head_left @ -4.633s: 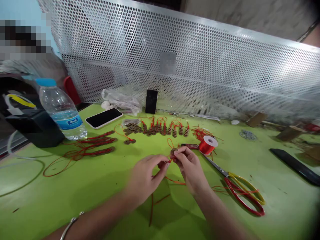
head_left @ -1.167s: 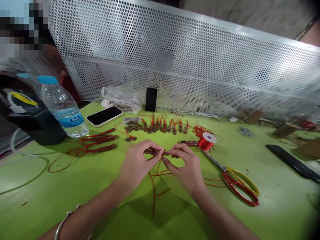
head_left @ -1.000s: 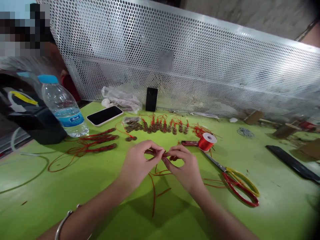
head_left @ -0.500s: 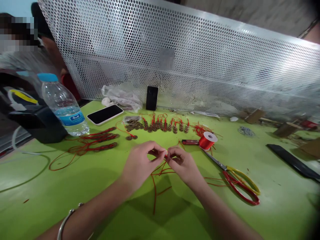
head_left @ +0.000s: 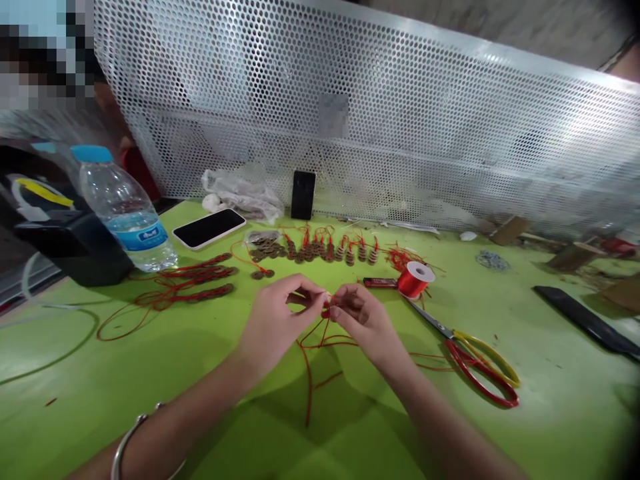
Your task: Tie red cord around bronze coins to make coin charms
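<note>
Shifted slightly left, away from red spool (head_left: 411, 284), since earliest frame: left hand (head_left: 283, 313) and right hand (head_left: 367, 320). Red cord (head_left: 327, 312) pinched between thumb and fingers of both, held at meeting fingertips; loose tails hung just below. Strung coins (head_left: 331, 251) laid beyond hands; scissors (head_left: 449, 333) laid beside right hand.

The thin red cord (head_left: 326, 312) is pinched between my left hand (head_left: 277, 317) and right hand (head_left: 369, 320), splaying below both.

Green tabletop (head_left: 150, 367) — perforated metal screen (head_left: 400, 113) behind, grey wall (head_left: 475, 27) above.
</note>
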Motion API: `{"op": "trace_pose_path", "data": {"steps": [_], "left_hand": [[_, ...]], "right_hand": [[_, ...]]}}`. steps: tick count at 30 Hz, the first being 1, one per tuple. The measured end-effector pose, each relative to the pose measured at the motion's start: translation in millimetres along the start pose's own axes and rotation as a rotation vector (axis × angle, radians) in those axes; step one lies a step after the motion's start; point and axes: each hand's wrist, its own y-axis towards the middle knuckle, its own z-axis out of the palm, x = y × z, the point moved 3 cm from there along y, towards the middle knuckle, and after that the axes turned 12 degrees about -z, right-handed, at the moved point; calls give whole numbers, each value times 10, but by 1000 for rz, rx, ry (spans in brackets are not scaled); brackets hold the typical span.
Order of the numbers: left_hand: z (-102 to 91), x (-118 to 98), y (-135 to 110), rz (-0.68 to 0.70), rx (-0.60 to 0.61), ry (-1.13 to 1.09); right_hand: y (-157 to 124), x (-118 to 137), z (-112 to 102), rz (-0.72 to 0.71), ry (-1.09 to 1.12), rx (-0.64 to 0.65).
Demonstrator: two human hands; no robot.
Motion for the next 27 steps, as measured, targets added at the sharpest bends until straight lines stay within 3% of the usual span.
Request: {"op": "trace_pose_path", "data": {"steps": [3,10,16,27], "left_hand": [[-6,6,17,-21,7,-29],[1,13,47,5,0,25],[18,34,52,0,9,19],[137,138,29,-153,175,-194]], "right_hand": [[3,-19,7,70,46,25],[9,34,-44,20,-76,-28],[27,61,-6,71,68,-66],[40,-27,-52,102,160,-87]]}}
